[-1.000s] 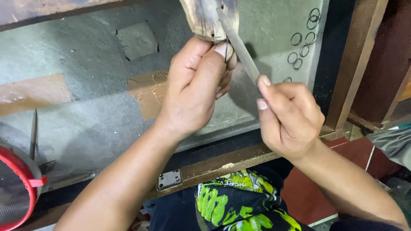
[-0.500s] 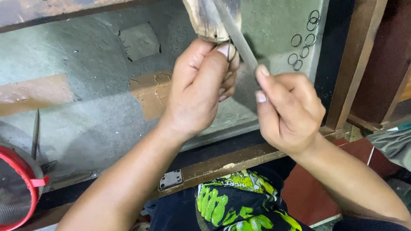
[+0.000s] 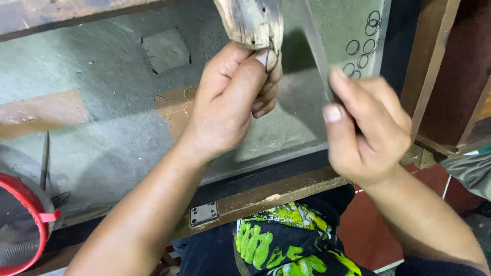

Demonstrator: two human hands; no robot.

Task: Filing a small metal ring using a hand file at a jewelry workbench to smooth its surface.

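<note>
Weathered wood forms the peg [image 3: 251, 21] that juts down at the workbench's [image 3: 102, 128] far edge. The left hand [image 3: 232, 99] pinches a small thin ring [image 3: 267, 60] against its tip, fingers pressed together. Just beside it, the right hand [image 3: 365, 130] is closed around a long metal file [image 3: 313, 41], blurred. More rings [image 3: 364, 46] lie near the bench's far right corner.

Top edge cuts off both wood and blade

The wooden block [image 3: 253, 20] and flat metal file [image 3: 313, 43] run off the top edge; the right hand [image 3: 365, 130] is motion-blurred and hides the file's near end; the red-rimmed sieve [image 3: 20, 225] is clipped at left.
</note>
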